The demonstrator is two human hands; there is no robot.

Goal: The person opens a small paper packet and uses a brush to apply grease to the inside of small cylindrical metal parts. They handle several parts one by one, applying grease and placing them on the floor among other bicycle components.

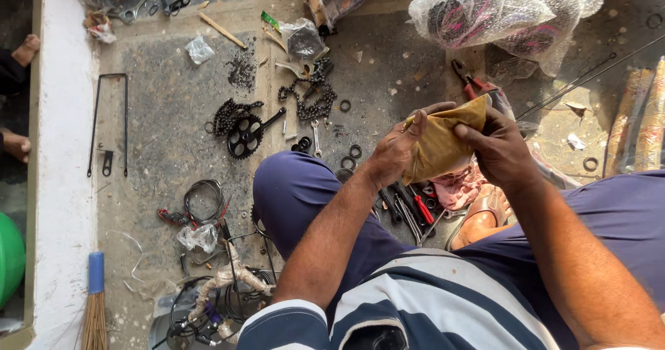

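A: What was held by the two hands?

B: One mustard-yellow cloth was gripped from both sides, above the lap. The left hand and the right hand were closed on it, fingers curled.

A: What was counted on the floor?

B: One black chainring, two chain heaps, one red-handled pliers and one broom were seen. One bubble-wrapped bundle was laid further away.

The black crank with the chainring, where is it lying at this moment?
In the head view the black crank with chainring lies on the concrete floor, left of the person's hands, beside a bicycle chain and just above the blue-trousered knee.
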